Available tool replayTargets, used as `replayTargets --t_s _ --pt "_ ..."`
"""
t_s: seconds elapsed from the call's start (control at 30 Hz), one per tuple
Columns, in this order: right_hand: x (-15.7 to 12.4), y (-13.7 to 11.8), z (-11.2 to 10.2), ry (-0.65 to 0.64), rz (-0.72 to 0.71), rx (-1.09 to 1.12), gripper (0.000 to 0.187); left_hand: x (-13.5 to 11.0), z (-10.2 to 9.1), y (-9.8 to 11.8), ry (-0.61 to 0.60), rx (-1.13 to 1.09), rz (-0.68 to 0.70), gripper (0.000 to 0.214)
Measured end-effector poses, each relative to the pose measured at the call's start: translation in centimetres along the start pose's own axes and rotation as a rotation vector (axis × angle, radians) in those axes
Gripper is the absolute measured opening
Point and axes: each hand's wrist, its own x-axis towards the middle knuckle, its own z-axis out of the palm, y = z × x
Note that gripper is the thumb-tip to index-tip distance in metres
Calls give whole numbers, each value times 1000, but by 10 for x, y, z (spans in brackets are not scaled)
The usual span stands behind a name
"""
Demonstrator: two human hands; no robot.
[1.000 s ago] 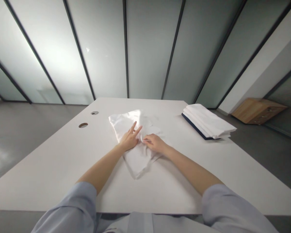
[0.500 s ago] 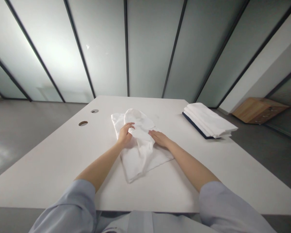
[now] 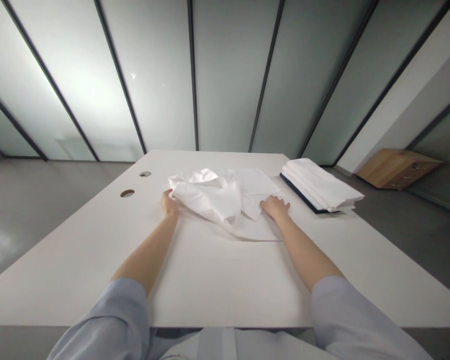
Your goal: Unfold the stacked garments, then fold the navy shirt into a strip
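A white cloth (image 3: 225,200) lies rumpled and partly spread out across the middle of the white table (image 3: 210,280). My left hand (image 3: 168,204) is at the cloth's left edge with fingers curled onto the fabric, partly hidden under it. My right hand (image 3: 275,207) rests on the cloth's right side, palm down with fingers stretched out flat.
A stack of folded white cloths with a dark blue one at the bottom (image 3: 318,186) sits at the table's right. Two round cable holes (image 3: 127,193) are at the left. Frosted glass panels stand behind; a wooden cabinet (image 3: 397,167) is on the floor, far right.
The cloth was a narrow folded strip under both hands. My hands have moved apart, left to the left and right to the right, and the cloth is now opened wider.
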Motion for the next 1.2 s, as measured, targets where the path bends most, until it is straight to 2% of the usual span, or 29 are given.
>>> replayTargets --t_s 0.07,0.1,0.17,0.27,0.3,0.37,0.43,0.57,0.67,0.77,0.83,0.93,1.0,1.07,1.13,1.2 --pt "-2 -3 4 35 -94 0 40 -2 -6 7 87 144 69 37" --pt "-3 -5 5 40 -159 7 38 -5 -8 12 79 214 133 38" --pt "-5 -10 6 40 -294 36 36 -18 -9 25 -135 356 340 40" --pt "-8 -20 4 60 -400 66 37 -46 -3 40 -643 630 569 42" --pt "-10 -24 3 72 -414 63 37 -55 -1 43 -760 719 615 47" --pt "-14 -30 1 73 -439 53 33 -68 2 46 -866 847 658 62" --pt "-18 -36 -1 33 -451 61 25 -73 4 46 -868 918 660 67" --pt "-25 -46 -1 -69 -487 216 13 -69 5 46 -836 1004 641 45" --pt "-30 -55 -2 -205 -523 523 12 -61 6 43 -777 1048 627 30" --pt "-32 -59 -2 -339 -455 879 16 -53 3 38 -640 1063 571 28" --pt "-31 -58 -2 -336 -397 1031 19 -48 0 36 -551 1044 514 33" --pt "-25 -54 3 -214 -344 1128 24 -44 -4 38 -502 964 521 47" --pt "-20 -50 8 -123 -302 1140 28 -48 -4 40 -550 889 600 53" --pt "-17 -48 13 -74 -277 1110 33 -56 -1 43 -657 831 685 47" --pt "-16 -47 17 -56 -304 1020 35 -66 3 45 -793 816 727 44" --pt "-17 -47 19 -46 -357 897 35 -75 7 46 -912 833 736 52"
